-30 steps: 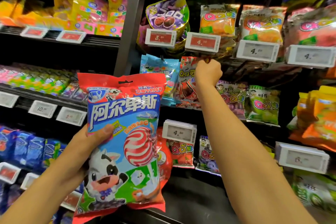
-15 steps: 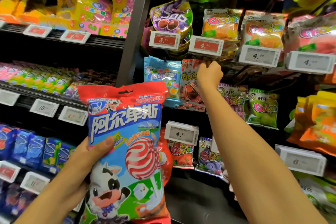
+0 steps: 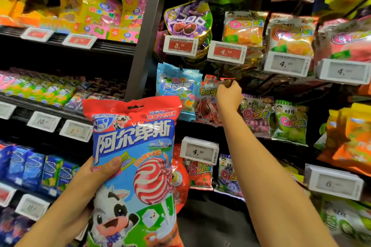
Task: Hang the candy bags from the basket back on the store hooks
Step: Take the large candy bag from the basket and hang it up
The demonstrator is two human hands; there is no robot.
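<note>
My left hand [image 3: 88, 182] grips a large candy bag [image 3: 136, 166] by its left side, thumb on the front. The bag has a red top with a hang slot, blue lettering, a striped lollipop and a cartoon cow. It is held upright in front of the shelves. My right hand [image 3: 227, 95] reaches to the hook rack, its fingers curled at the top edge of a red QQ candy bag [image 3: 206, 104] that hangs beside a light blue bag [image 3: 176, 90]. The hook itself is hidden behind my fingers. No basket is in view.
Rows of hooks carry gummy bags with price tags [image 3: 226, 52] in front, right of a grey upright post [image 3: 148, 32]. Left of the post, shelves [image 3: 112, 46] hold boxed and bagged sweets. Another red bag [image 3: 179, 178] hangs behind the one I hold.
My right hand has dropped slightly below the red price tag, still at the top of the red QQ bag. The large bag in my left hand has stayed put.
</note>
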